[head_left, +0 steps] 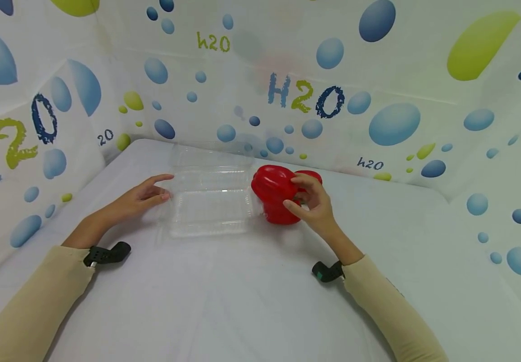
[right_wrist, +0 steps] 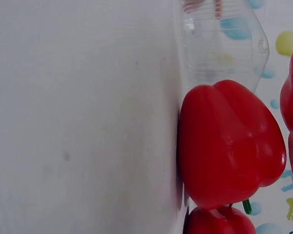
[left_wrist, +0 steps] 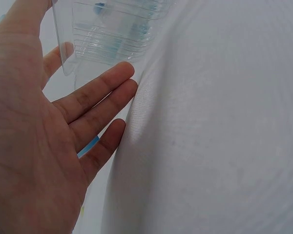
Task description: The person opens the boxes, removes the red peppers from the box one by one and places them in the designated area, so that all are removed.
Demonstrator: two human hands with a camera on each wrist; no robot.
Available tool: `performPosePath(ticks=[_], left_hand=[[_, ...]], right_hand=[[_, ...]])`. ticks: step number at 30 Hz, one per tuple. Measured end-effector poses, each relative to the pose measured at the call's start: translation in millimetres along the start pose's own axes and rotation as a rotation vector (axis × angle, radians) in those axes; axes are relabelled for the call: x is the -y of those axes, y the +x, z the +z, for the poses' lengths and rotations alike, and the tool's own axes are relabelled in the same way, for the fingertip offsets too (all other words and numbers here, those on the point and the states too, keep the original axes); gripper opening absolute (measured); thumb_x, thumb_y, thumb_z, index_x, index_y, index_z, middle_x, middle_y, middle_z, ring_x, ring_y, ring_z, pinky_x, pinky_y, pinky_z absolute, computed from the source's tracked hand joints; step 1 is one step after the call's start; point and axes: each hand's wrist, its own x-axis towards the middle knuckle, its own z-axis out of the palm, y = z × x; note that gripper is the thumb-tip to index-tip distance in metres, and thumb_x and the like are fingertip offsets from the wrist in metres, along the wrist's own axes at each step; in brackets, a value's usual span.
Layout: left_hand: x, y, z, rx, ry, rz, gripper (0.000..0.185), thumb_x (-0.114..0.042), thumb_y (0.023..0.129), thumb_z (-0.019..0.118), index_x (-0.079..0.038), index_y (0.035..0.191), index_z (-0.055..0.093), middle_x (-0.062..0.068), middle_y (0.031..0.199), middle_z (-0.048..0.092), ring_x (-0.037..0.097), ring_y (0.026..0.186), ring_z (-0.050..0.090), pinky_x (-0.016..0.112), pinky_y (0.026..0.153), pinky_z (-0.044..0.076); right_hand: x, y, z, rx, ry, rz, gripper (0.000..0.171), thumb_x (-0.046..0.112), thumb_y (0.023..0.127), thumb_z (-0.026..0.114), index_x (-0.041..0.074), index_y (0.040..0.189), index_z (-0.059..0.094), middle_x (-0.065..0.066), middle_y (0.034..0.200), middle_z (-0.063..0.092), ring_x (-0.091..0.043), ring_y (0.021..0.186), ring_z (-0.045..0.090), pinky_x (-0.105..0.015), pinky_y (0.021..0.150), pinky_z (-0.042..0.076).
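Observation:
My right hand (head_left: 313,203) grips a red bell pepper (head_left: 271,182) between thumb and fingers, held up over a second bell pepper (head_left: 280,215) on the table. Part of a third bell pepper (head_left: 313,175) shows behind the hand. Only a slice of the held pepper enters the right wrist view at its right edge. To the left lies a clear plastic clamshell container (head_left: 212,206) with its lid raised at the back. Fingers spread, my left hand (head_left: 135,201) touches the container's left edge with its fingertips; the left wrist view shows the clear rim (left_wrist: 63,58) beside the index finger.
A white cloth (head_left: 242,291) covers the table. Behind and at both sides hangs a white sheet (head_left: 251,55) printed with blue and green drops and H2O lettering. The peppers stand close to the container's right side.

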Motion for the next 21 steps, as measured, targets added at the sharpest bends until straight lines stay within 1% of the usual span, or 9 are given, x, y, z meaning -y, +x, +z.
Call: performPosePath(ticks=[2, 4, 6, 8, 14, 17, 21], left_hand=[[0.2, 0.1, -0.4, -0.004, 0.008, 0.000, 0.058, -0.022, 0.102, 0.051, -0.013, 0.153, 0.025, 0.021, 0.128, 0.057, -0.004, 0.104, 0.052, 0.040, 0.099, 0.044], [-0.4, 0.2, -0.6, -0.007, 0.017, -0.003, 0.058, -0.022, 0.102, 0.051, -0.013, 0.153, 0.026, 0.020, 0.127, 0.058, -0.003, 0.104, 0.052, 0.032, 0.095, 0.045], [-0.4, 0.8, -0.5, -0.008, 0.021, 0.006, 0.057, -0.021, 0.101, 0.052, -0.011, 0.152, 0.027, 0.021, 0.126, 0.058, -0.003, 0.104, 0.053, 0.028, 0.093, 0.045], [0.0, 0.8, 0.2, -0.008, 0.021, 0.006, 0.057, -0.021, 0.101, 0.052, -0.011, 0.152, 0.027, 0.022, 0.125, 0.058, -0.002, 0.103, 0.053, 0.028, 0.093, 0.045], [0.6, 1.5, 0.1, -0.015, 0.006, 0.021, 0.056, -0.019, 0.101, 0.052, -0.010, 0.151, 0.028, 0.022, 0.124, 0.059, -0.006, 0.102, 0.053, 0.010, 0.087, 0.041], [1.1, 1.6, -0.3, -0.012, -0.002, 0.025, 0.057, -0.019, 0.101, 0.052, -0.009, 0.151, 0.027, 0.022, 0.124, 0.058, -0.006, 0.101, 0.053, 0.009, 0.086, 0.041], [1.5, 1.3, -0.4, -0.007, 0.000, 0.023, 0.058, -0.020, 0.101, 0.052, -0.009, 0.152, 0.027, 0.022, 0.125, 0.058, -0.006, 0.101, 0.053, 0.009, 0.086, 0.041]], right_hand=[[1, 0, -3, 0.001, 0.009, 0.001, 0.052, -0.018, 0.078, 0.066, -0.012, 0.125, 0.046, -0.002, 0.130, 0.053, -0.021, 0.113, 0.056, -0.027, 0.089, 0.054], [1, -2, -6, -0.003, 0.011, 0.005, 0.052, -0.018, 0.078, 0.066, -0.012, 0.125, 0.046, -0.003, 0.131, 0.053, -0.021, 0.113, 0.056, -0.028, 0.090, 0.054], [1, -4, -9, -0.013, 0.005, 0.008, 0.052, -0.018, 0.078, 0.066, -0.012, 0.125, 0.046, -0.003, 0.131, 0.053, -0.022, 0.115, 0.055, -0.028, 0.091, 0.054], [0, -6, -12, -0.024, -0.004, 0.010, 0.052, -0.020, 0.078, 0.065, -0.012, 0.125, 0.046, -0.001, 0.131, 0.053, -0.021, 0.117, 0.054, -0.027, 0.091, 0.053], [-2, -8, -22, -0.045, -0.018, -0.023, 0.051, -0.025, 0.076, 0.061, -0.015, 0.124, 0.045, 0.000, 0.130, 0.054, -0.018, 0.112, 0.055, -0.022, 0.088, 0.053], [-3, -9, -26, -0.055, -0.026, -0.036, 0.051, -0.025, 0.076, 0.061, -0.016, 0.123, 0.044, 0.001, 0.131, 0.054, -0.018, 0.112, 0.054, -0.022, 0.089, 0.053], [-3, -11, -31, -0.071, -0.023, -0.030, 0.052, -0.026, 0.076, 0.061, -0.016, 0.124, 0.043, 0.000, 0.133, 0.053, -0.020, 0.116, 0.053, -0.024, 0.091, 0.052]])
